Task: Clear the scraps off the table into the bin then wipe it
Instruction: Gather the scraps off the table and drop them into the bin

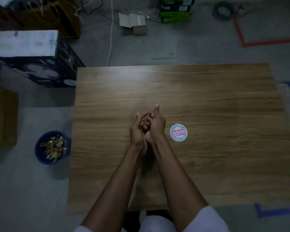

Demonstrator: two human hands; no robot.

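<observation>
While your left hand (137, 131) and right hand (158, 124) were pressed together over the table (216, 97), fingers curled into each other, I could not tell whether they pinched anything. The scraps (54, 146) lay in the bin (38, 153) on the floor, just off the left edge. The tub (178, 132) stood just beside your right hand; a wide wiping sweep could have knocked it off. You had open wood ahead and to the right, and the near edge under your forearms.
</observation>
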